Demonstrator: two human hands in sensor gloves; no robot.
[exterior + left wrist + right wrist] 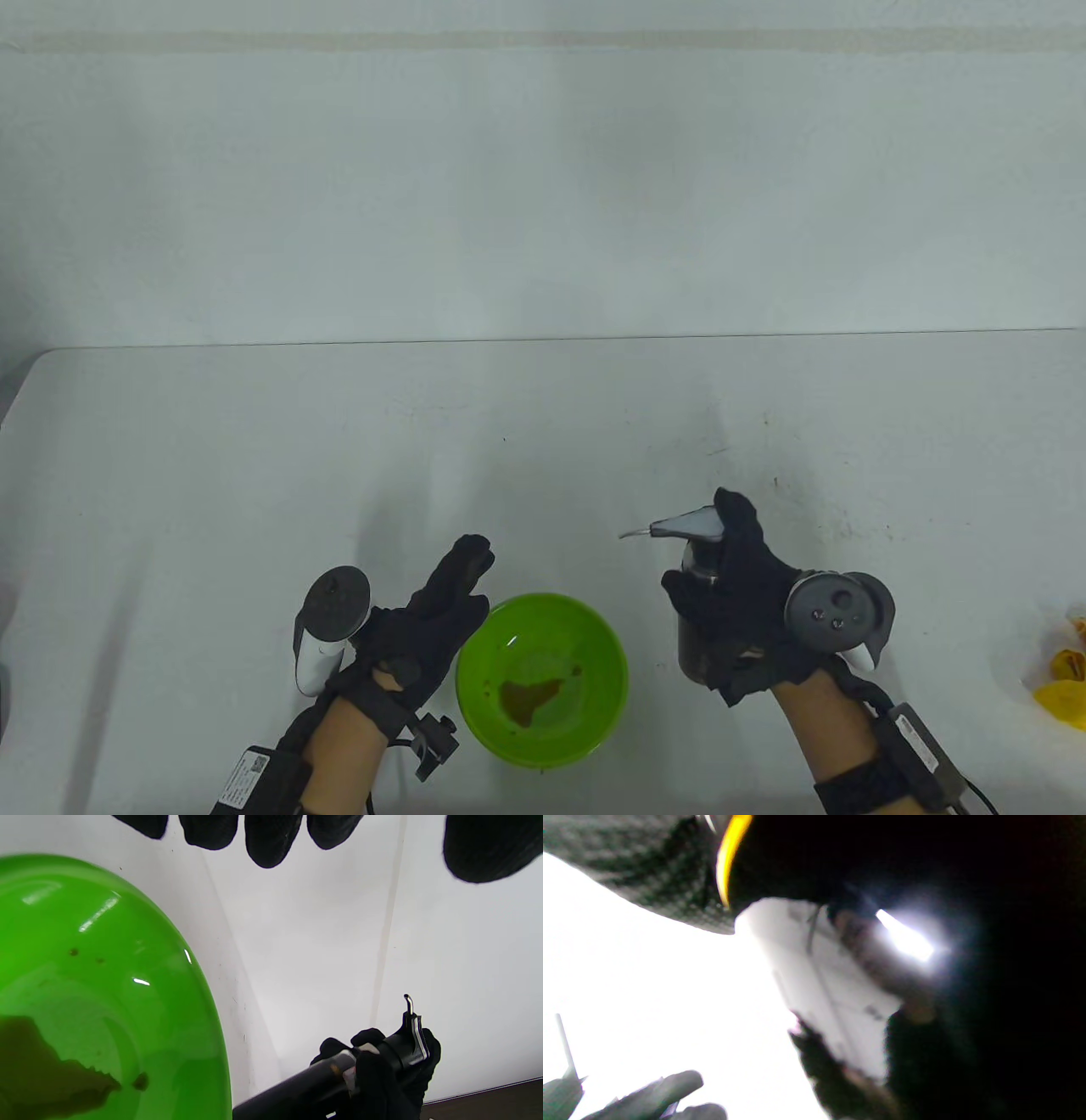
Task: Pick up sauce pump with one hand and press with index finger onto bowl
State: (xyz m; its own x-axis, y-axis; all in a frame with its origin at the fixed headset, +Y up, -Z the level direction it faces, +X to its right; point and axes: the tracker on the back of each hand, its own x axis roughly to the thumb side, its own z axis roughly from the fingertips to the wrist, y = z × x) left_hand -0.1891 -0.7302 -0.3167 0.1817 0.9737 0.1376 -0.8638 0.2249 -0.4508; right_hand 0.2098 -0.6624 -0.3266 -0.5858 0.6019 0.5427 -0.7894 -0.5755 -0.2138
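A green bowl (pixel 585 632) with a brown puddle of sauce in it sits on the table near the front, between my hands. It fills the left of the left wrist view (pixel 127 993). My right hand (pixel 730 607) grips a dark sauce pump bottle (pixel 691 645) to the right of the bowl. Its index finger rests on the grey pump head (pixel 683 525), whose thin nozzle points left, short of the bowl. The bottle also shows in the left wrist view (pixel 305 1086) and close up in the right wrist view (pixel 835 984). My left hand (pixel 441 607) is open and empty beside the bowl's left rim.
The white table (pixel 543 441) reaches back to a white wall. Yellow objects (pixel 1065 675) lie at the table's right edge. Small dark stains mark the table behind my right hand.
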